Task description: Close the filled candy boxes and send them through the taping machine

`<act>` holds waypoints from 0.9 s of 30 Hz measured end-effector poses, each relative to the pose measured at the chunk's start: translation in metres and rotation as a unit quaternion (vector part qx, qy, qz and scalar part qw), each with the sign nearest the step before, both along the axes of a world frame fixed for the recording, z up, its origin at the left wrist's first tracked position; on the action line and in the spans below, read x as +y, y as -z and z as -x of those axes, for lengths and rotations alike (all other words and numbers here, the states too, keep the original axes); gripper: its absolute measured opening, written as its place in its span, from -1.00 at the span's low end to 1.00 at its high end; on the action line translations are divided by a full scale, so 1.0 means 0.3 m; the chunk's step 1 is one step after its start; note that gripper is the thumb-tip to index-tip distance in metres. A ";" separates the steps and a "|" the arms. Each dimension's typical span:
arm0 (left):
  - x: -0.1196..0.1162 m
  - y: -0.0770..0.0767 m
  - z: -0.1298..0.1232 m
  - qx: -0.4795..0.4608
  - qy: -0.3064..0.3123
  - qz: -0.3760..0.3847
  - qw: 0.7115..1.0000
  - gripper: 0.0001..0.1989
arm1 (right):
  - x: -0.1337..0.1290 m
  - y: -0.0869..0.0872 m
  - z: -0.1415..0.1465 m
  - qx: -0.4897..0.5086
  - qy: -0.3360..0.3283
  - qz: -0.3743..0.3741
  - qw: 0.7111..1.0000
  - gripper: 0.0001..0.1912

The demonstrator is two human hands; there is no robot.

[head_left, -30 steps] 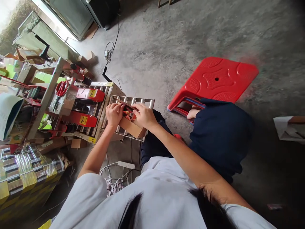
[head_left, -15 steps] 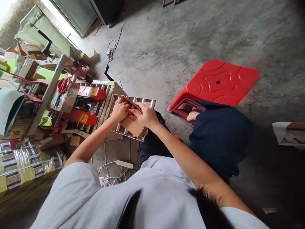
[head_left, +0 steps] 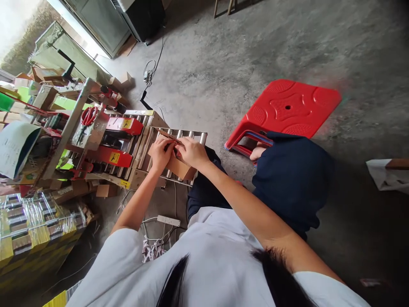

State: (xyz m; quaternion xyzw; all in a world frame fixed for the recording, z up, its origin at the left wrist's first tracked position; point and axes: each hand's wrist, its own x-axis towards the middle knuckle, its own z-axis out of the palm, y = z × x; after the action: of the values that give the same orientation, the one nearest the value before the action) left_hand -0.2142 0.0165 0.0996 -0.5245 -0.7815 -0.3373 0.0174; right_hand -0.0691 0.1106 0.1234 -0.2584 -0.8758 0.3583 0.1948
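A small brown cardboard box (head_left: 179, 167) rests on the end of a roller conveyor (head_left: 202, 138), with one flap hanging toward me. My left hand (head_left: 160, 152) is closed at the box's left side, its fingertips bent over the opening. On the other side, my right hand (head_left: 193, 153) pinches the raised far flap, thumb inside the opening. Something red shows between the hands within the box; most of it is covered by my fingers.
A carton sealing machine with red side pieces (head_left: 115, 156) stands left of the box, red-handled scissors (head_left: 89, 116) on it. Right of me is a red plastic stool (head_left: 287, 106). A white power strip (head_left: 168, 220) and cables lie below. Wrapped cartons (head_left: 41, 221) are stacked lower left.
My left forearm has swung in to a steeper angle, and its fingers have drawn back slightly from the red item. Both hands stay at the box. The view has shifted slightly.
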 end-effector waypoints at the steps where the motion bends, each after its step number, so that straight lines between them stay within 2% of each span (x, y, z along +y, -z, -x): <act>1: 0.012 0.004 -0.003 0.003 -0.031 0.011 0.999 -0.90 | -0.001 0.002 -0.001 0.003 0.002 0.000 1.000 -0.68; 2: 0.022 0.009 -0.005 0.007 -0.068 0.019 0.997 -0.92 | -0.002 0.003 -0.001 0.003 0.003 0.001 1.000 -0.67; 4: 0.030 0.021 -0.006 0.014 -0.141 0.025 0.990 -0.79 | -0.007 0.007 -0.006 -0.001 -0.005 0.003 1.000 -0.64; 7: 0.015 0.047 0.008 0.013 -0.177 -0.006 0.984 -0.56 | -0.039 0.018 -0.031 0.001 -0.047 -0.017 0.999 -0.40; 9: -0.004 0.066 0.026 0.012 -0.192 -0.051 0.980 -0.55 | -0.083 0.034 -0.059 -0.007 -0.092 -0.067 0.993 -0.13; 11: -0.020 0.076 0.039 0.004 -0.247 -0.099 0.964 -0.55 | -0.135 0.054 -0.087 -0.041 -0.133 -0.131 0.982 0.08; 13: -0.032 0.069 0.030 -0.007 -0.298 -0.135 0.945 -0.52 | -0.175 0.071 -0.104 -0.078 -0.156 -0.174 0.969 0.16; 14: -0.038 0.059 0.012 -0.012 -0.299 -0.145 0.943 -0.52 | -0.184 0.077 -0.107 -0.088 -0.159 -0.181 0.967 0.17; 15: -0.045 0.045 -0.017 -0.020 -0.272 -0.145 0.951 -0.52 | -0.185 0.081 -0.107 -0.092 -0.156 -0.179 0.967 0.18; 16: -0.056 0.030 -0.054 -0.026 -0.213 -0.131 0.968 -0.52 | -0.176 0.083 -0.106 -0.089 -0.155 -0.165 0.970 0.18; 18: -0.087 0.003 -0.146 -0.021 -0.032 -0.058 0.998 -0.42 | -0.135 0.083 -0.111 -0.061 -0.182 -0.108 0.975 0.14; 20: -0.121 -0.007 -0.233 0.018 0.123 0.045 0.991 -0.21 | -0.076 0.084 -0.141 -0.006 -0.252 -0.008 0.968 -0.05; 21: -0.134 -0.005 -0.263 0.048 0.159 0.090 0.982 -0.08 | -0.045 0.085 -0.169 0.031 -0.277 0.057 0.959 -0.19; 22: -0.141 0.001 -0.280 0.077 0.168 0.127 0.975 0.04 | -0.014 0.086 -0.204 0.069 -0.277 0.128 0.950 -0.31; 23: -0.143 0.009 -0.279 0.099 0.160 0.155 0.970 0.09 | 0.017 0.089 -0.246 0.105 -0.248 0.195 0.943 -0.39; 25: -0.137 0.021 -0.220 0.123 0.133 0.191 0.965 0.00 | 0.084 0.099 -0.342 0.160 -0.123 0.289 0.936 -0.44; 27: -0.131 0.011 -0.100 0.119 0.084 0.204 0.968 -0.17 | 0.161 0.116 -0.438 0.191 -0.011 0.313 0.930 -0.46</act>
State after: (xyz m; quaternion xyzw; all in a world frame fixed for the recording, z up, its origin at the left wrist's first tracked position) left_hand -0.1842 -0.0227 0.0964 -0.6175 -0.7790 -0.1057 -0.0254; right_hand 0.0622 0.1590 0.0887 -0.2231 -0.6682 0.6588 0.2639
